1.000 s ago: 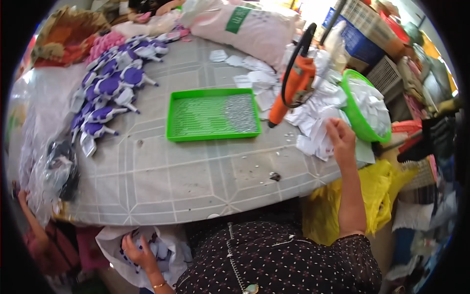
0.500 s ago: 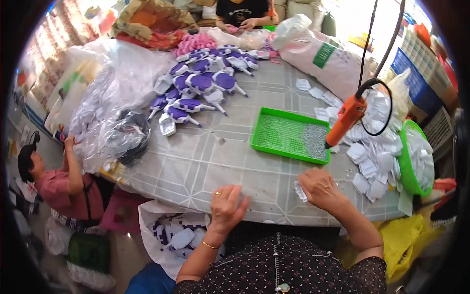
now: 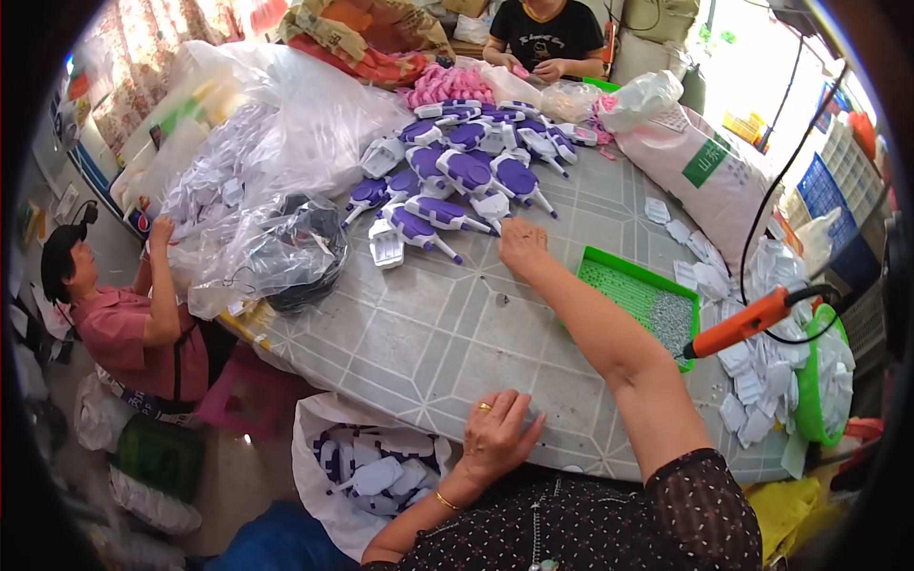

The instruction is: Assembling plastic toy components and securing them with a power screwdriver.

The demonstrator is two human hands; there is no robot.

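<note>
My right hand (image 3: 524, 246) reaches across the table to the near edge of a heap of purple-and-white paddle-shaped plastic pieces (image 3: 465, 171). Its fingers are closed at the handle end of one white-faced paddle-shaped piece (image 3: 490, 205); the fingertips are partly hidden. Close to the table's front edge rests my left hand (image 3: 500, 436), fingers apart and nothing in it. Beyond my right forearm lies a green tray (image 3: 609, 255) with small silver screws (image 3: 672, 316). An orange electric screwdriver (image 3: 738, 324) hangs tilted on its cord by the tray's right end.
White plastic plates (image 3: 752, 395) lie loose at the right beside a green basket (image 3: 811, 395). A white sack (image 3: 319, 476) of paddle-shaped pieces stands below the front edge. Clear plastic bags (image 3: 286, 124) cover the left. One person (image 3: 143, 319) is at left, another (image 3: 547, 38) across the table.
My right hand has moved from the front edge forward to the heap of paddle-shaped pieces. The view has shifted, and the screwdriver hangs more slanted. My left hand stays near the edge.
</note>
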